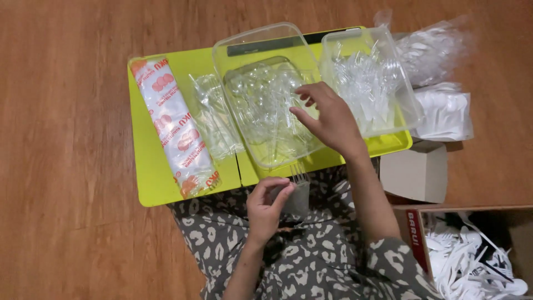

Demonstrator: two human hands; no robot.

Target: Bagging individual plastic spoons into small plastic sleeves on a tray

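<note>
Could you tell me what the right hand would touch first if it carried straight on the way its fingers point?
Probably the clear plastic spoons in the middle container; the right hand points left over them, height unclear.

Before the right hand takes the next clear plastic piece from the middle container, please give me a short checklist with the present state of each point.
1. Right hand is over the middle clear plastic container: ok.
2. Container holds clear cutlery: ok.
3. Left hand pinches a clear plastic fork with a small clear bag: ok.
4. Container rests fully on the lime-green tray: ok.
5. Right fingers already grip a piece: cannot tell.
</note>
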